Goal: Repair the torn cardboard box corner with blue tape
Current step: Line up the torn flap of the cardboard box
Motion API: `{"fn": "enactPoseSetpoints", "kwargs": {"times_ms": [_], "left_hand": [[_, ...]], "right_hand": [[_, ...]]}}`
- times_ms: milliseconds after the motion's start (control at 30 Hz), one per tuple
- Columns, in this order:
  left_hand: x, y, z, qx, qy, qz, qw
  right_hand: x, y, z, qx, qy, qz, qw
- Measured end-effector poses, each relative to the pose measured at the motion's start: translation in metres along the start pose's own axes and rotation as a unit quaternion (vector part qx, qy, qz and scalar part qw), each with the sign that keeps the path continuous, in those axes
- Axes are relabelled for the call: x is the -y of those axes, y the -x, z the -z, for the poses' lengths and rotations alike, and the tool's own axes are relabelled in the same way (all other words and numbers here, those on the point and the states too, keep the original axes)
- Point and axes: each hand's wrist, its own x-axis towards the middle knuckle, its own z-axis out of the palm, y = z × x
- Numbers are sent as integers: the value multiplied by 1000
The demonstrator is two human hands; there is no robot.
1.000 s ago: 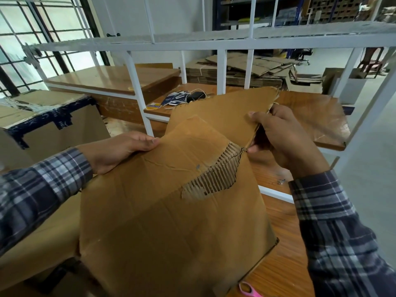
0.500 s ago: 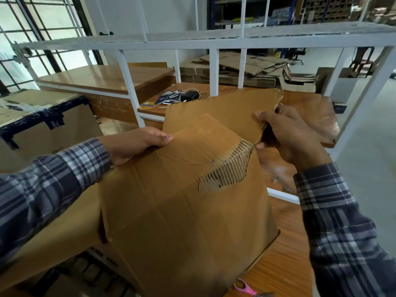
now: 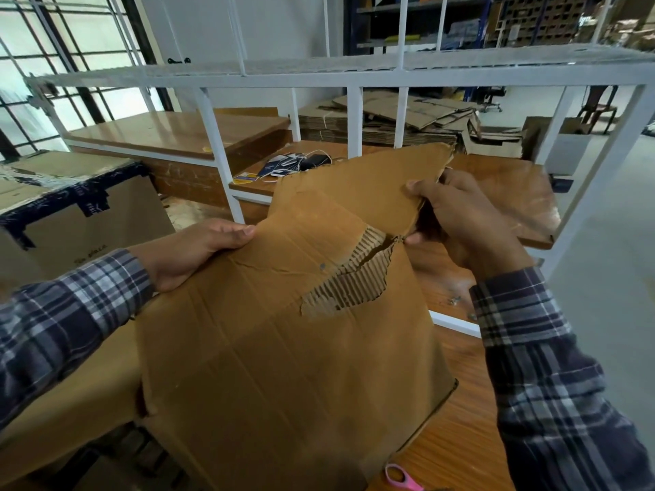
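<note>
This is a warehouse or packing room: behind the white metal rack (image 3: 354, 74) lie stacks of flattened cardboard cartons (image 3: 390, 118), beyond them dark storage shelving (image 3: 460, 26), and left of the rack a tape-patched carton (image 3: 81, 210).

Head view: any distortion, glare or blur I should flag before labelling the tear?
Head view: wide-angle bending bows the white rack and stretches the sleeves at the edges; the window at upper left is blown out; the far shelving is soft. The torn corner is sharp, its corrugation readable, with soft shading under the flap beside the right hand. The left hand is sharp too.
</note>
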Motion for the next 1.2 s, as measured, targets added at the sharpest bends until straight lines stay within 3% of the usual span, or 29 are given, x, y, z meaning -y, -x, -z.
{"fn": "enactPoseSetpoints", "kwargs": {"times_ms": [200, 400, 700, 1000, 1200], "left_hand": [[-11, -1, -3, 37, -39, -7, 999], [-14, -12, -33, 7, -128, -8, 992], [-9, -53, -87, -108, -236, 7, 966], [32, -121, -110, -149, -300, 73, 939], [77, -150, -107, -162, -328, 110, 924]], "right_hand": [[-13, -3, -7, -50, 87, 53, 994], [-57, -18, -14, -101, 159, 68, 980], [-122, -74, -11, -31, 119, 7, 992], [-178, -117, -26, 55, 169, -85, 981], [-207, -107, -21, 60, 241, -68, 966]]}}
